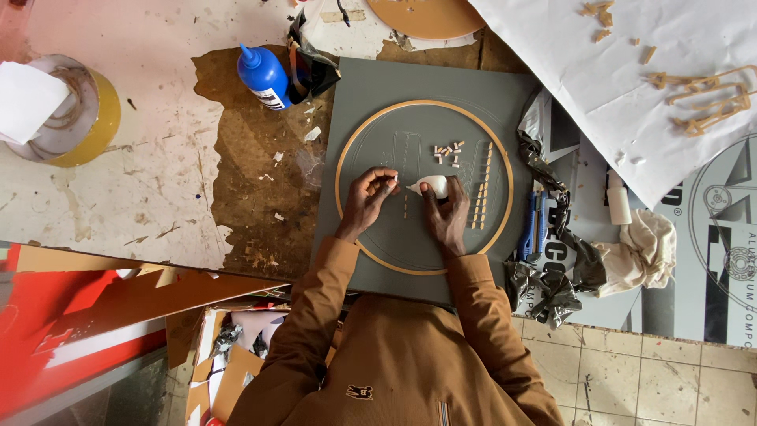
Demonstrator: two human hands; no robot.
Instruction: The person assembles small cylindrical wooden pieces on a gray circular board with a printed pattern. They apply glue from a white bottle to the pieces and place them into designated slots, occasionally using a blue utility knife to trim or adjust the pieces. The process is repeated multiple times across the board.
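I see the right hand (448, 211) holding a small white glue bottle (436, 186), its tip pointing at the left hand (367, 197), whose fingers (386, 183) pinch a tiny piece. Both hands rest on a grey board (371, 87) inside a thin tan ring (341, 158). Little tan pieces (449, 151) lie just past the fingertips, and a blue bottle (263, 76) stands far off beyond the left fingers.

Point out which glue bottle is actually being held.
The small white bottle in the right hand, nozzle toward the left hand. The blue bottle stands untouched beyond the grey board.
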